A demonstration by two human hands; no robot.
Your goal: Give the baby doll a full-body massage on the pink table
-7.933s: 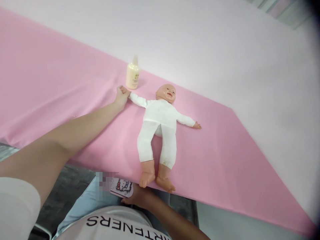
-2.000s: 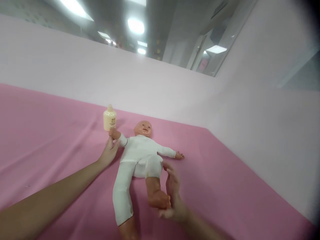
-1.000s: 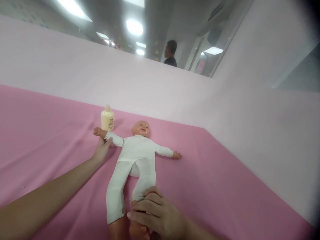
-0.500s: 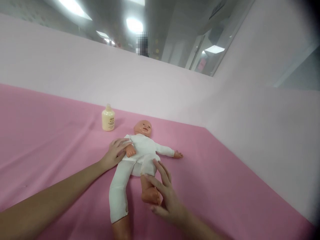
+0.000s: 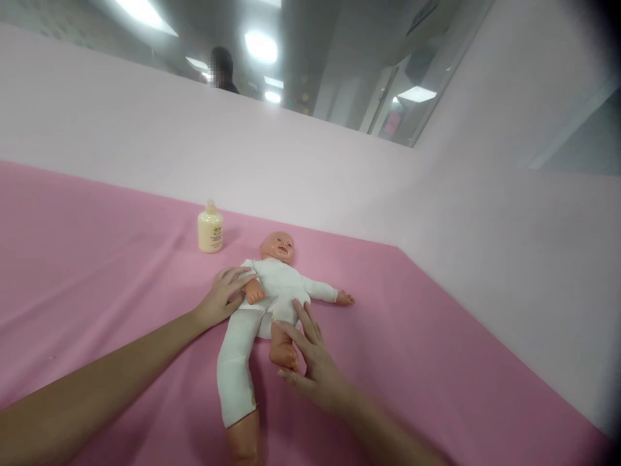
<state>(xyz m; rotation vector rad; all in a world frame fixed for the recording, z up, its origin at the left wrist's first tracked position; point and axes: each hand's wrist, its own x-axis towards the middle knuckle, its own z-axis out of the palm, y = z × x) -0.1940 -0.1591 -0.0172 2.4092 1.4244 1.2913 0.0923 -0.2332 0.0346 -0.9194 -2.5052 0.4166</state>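
on pink cloth (image 5: pixel 97 272), between both hands, baby doll (image 5: pixel 272 291) in white suit, lying face up. left hand (image 5: pixel 224 299) spread flat, fingers apart, pressing the doll's folded arm onto its chest. right hand (image 5: pixel 310 362) loosely cupped against the bent leg, foot touching its fingers, not closed around it. likely light, with soft cloth body and limp limbs, harder plastic head and feet; best gripped at torso or foot. beyond the left hand, cream bottle (image 5: pixel 210 228), upright.
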